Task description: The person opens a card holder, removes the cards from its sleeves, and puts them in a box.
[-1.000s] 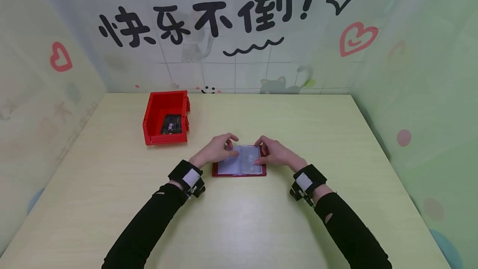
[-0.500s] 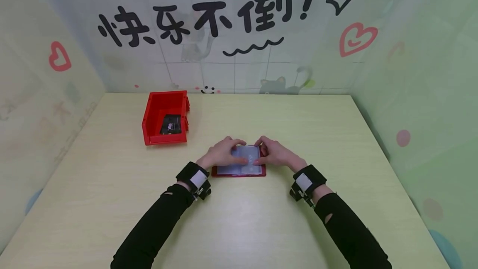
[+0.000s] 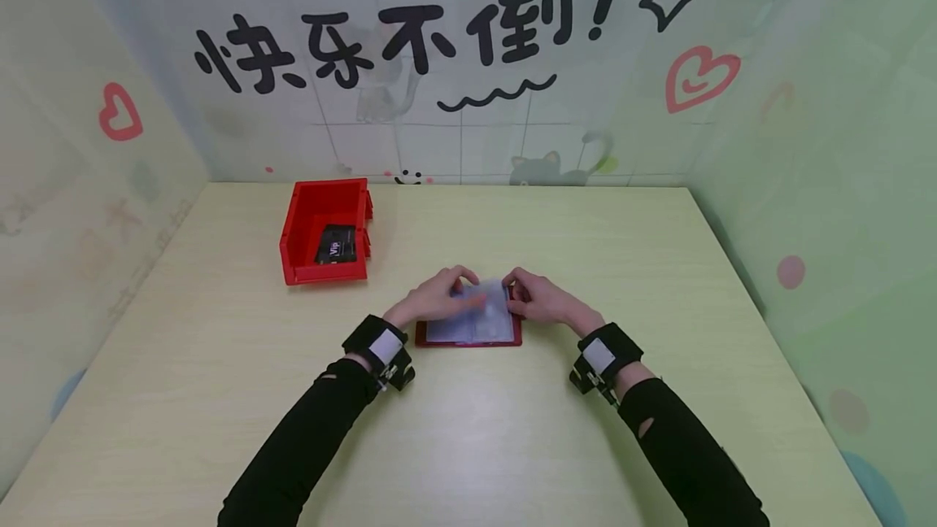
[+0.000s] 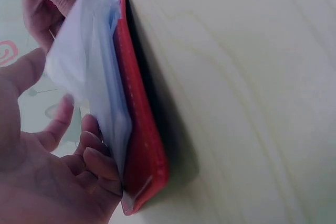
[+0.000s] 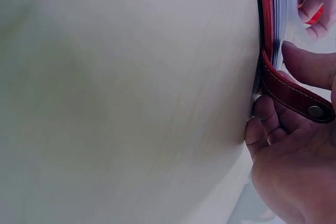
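Note:
A red card holder lies spread on the table with its clear plastic sleeves facing up. My left hand is over its left half, thumb and forefinger spread apart. In the left wrist view a translucent sleeve stands raised, with the left thumb and forefinger tips at its edge. My right hand holds the holder's right edge. The right wrist view shows the right thumb by the sleeve edges, the other fingers curled at the cover, and a red snap strap sticking out across the hand.
A red plastic bin stands at the back left of the table, with black cards marked "Vip" inside. Printed backdrop walls close off the back and both sides of the table.
My left hand first moved right across the sleeves, and its thumb then came off them, blurred. A sleeve has lifted near the right half. The right thumb has shifted slightly up the edge.

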Demonstrator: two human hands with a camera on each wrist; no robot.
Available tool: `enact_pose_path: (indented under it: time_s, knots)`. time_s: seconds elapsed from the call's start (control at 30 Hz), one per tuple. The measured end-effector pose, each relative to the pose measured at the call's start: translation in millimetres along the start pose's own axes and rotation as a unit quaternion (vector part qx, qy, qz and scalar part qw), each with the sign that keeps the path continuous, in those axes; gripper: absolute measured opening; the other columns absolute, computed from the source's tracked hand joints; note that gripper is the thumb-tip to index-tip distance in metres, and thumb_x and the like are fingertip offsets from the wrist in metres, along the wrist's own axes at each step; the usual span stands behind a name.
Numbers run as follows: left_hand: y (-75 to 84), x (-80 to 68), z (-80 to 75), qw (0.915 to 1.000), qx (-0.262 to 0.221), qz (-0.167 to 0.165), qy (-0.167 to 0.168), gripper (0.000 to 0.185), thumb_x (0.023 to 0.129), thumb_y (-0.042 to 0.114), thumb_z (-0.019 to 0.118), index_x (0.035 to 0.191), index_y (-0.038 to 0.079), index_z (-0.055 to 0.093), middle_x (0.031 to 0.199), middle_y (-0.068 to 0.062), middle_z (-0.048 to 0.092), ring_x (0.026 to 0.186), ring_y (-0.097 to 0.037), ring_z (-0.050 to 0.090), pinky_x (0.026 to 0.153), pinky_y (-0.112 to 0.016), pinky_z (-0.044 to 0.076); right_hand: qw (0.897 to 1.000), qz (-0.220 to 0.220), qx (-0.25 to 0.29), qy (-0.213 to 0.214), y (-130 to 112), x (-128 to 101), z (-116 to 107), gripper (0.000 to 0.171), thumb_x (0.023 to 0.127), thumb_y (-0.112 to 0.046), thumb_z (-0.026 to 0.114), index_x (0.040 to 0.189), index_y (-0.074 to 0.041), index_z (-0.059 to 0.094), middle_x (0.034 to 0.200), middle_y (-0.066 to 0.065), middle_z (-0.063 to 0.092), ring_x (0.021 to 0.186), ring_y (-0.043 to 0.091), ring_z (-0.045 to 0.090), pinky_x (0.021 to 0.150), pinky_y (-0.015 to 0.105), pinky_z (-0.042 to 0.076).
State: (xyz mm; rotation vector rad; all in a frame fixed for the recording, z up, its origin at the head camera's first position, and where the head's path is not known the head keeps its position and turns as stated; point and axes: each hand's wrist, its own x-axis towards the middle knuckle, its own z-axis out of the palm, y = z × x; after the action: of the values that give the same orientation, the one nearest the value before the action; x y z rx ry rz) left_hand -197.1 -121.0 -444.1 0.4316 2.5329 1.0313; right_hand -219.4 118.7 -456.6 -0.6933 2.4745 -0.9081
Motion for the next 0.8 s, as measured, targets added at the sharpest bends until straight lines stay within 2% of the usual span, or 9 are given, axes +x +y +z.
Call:
enact_pose_path:
  time_s: [0.1,0.27,0.37,0.47,0.6,0.7,0.8]
  knots:
    - [1.3,0.1,0.5,0.9995,-0.023,-0.021,0.004,0.053,0.097,0.053,0.057,0.129,0.010,0.053,0.106,-0.010,0.056,0.093,-0.021,0.054,0.076,-0.029,0.040,1.000,-0.003,0.002,0.000,0.2,0.3,0.0,0.037,0.096,-0.016,0.067,0.126,-0.001,0.051,0.083,0.004,0.050,0.074,0.015,0.049,0.070,0.026,0.040]
    - [4.3,0.3,0.2,0.9964,-0.060,-0.059,0.013,0.057,0.097,0.063,0.049,0.119,0.010,0.050,0.099,-0.008,0.051,0.097,-0.023,0.053,0.074,-0.031,0.037,1.000,0.011,0.008,0.000,-0.6,1.0,1.2,0.041,0.095,-0.021,0.070,0.127,-0.003,0.051,0.084,0.004,0.049,0.077,0.016,0.049,0.070,0.027,0.040]
    - [2.7,-0.9,-2.1,0.9961,-0.062,-0.059,0.019,0.047,0.098,0.051,0.054,0.118,0.009,0.049,0.098,-0.008,0.051,0.096,-0.024,0.053,0.075,-0.030,0.037,1.000,0.017,0.011,0.001,-1.3,0.9,1.7,0.041,0.094,-0.021,0.071,0.126,-0.004,0.051,0.084,0.004,0.049,0.078,0.016,0.049,0.070,0.027,0.039]
    - [-2.2,-0.6,-3.5,0.9972,-0.050,-0.047,0.030,0.037,0.095,0.029,0.062,0.121,0.007,0.049,0.105,-0.013,0.056,0.095,-0.024,0.053,0.077,-0.029,0.040,1.000,0.021,0.012,0.000,-1.6,0.4,1.5,0.041,0.094,-0.021,0.071,0.127,-0.004,0.051,0.085,0.004,0.048,0.080,0.017,0.049,0.071,0.027,0.039]
    - [-5.2,-1.3,-3.5,0.9977,-0.037,-0.035,0.044,0.036,0.090,0.008,0.061,0.124,0.005,0.051,0.116,-0.018,0.056,0.104,-0.028,0.053,0.087,-0.034,0.043,1.000,0.026,0.009,0.000,-1.4,0.6,1.2,0.042,0.094,-0.022,0.071,0.127,-0.005,0.051,0.087,0.004,0.048,0.082,0.017,0.050,0.072,0.027,0.039]
    - [-4.1,-3.0,-1.7,0.9981,-0.021,-0.029,0.049,0.036,0.088,0.004,0.061,0.124,0.004,0.055,0.122,-0.020,0.051,0.110,-0.030,0.051,0.094,-0.039,0.043,1.000,0.027,0.009,0.001,-1.3,1.0,1.2,0.042,0.094,-0.023,0.071,0.127,-0.005,0.051,0.087,0.004,0.048,0.082,0.017,0.050,0.072,0.028,0.039]
    - [-1.5,-4.7,1.9,0.9979,0.016,-0.027,0.057,0.034,0.088,0.007,0.065,0.122,0.004,0.062,0.126,-0.019,0.045,0.115,-0.032,0.046,0.098,-0.042,0.043,1.000,0.023,0.012,0.001,-1.3,1.3,1.4,0.042,0.094,-0.023,0.071,0.126,-0.005,0.052,0.086,0.004,0.049,0.080,0.017,0.050,0.072,0.028,0.039]
